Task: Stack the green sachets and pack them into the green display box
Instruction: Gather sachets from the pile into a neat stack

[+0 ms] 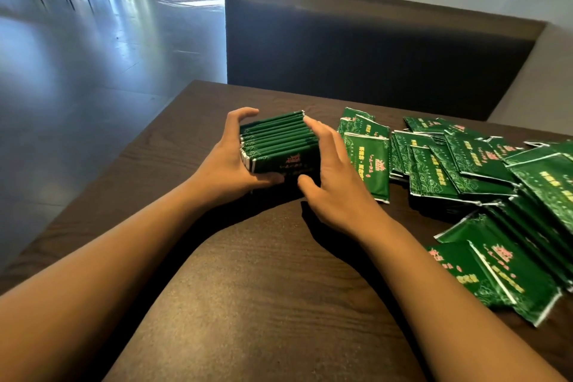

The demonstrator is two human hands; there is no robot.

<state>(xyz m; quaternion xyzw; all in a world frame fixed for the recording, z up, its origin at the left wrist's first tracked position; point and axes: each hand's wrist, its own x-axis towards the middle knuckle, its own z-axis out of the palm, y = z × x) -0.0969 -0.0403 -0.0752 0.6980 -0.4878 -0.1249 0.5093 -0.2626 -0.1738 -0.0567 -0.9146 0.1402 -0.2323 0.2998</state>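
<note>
- Head view shows a dark wooden worktop (248, 273) that carries everything; behind it stands a dark bench back (372, 49), and a grey floor (77, 71) lies on the left.
- Loose green sachets (465, 164) lie flat in an untidy, overlapping spread over the right part of the worktop, from just beside the right hand to the right edge of the picture.
- One block of stacked sachets (279, 146) stands on edge near the middle of the worktop, between the two hands. Its packets press face to face, and the row runs away from the person, a little to the right; the printed front of the nearest packet faces the camera.
- Left hand (229, 161) grips the left side of the block, with its fingers (245, 113) curled over the far corner and the thumb under the near face.
- Right hand (328, 174) lies against the right side, its fingers nearly straight along the packet ends and the thumb curled at the near bottom corner. It looks like pressing more than gripping.
- Green display box is not seen anywhere in this view, so I cannot tell in which direction the block must travel.
- My judgement: the block is being squared before packing. Both hands are equally near to it, while the loose sachets lie only on the right, so the right hand is better placed to fetch more.
</note>
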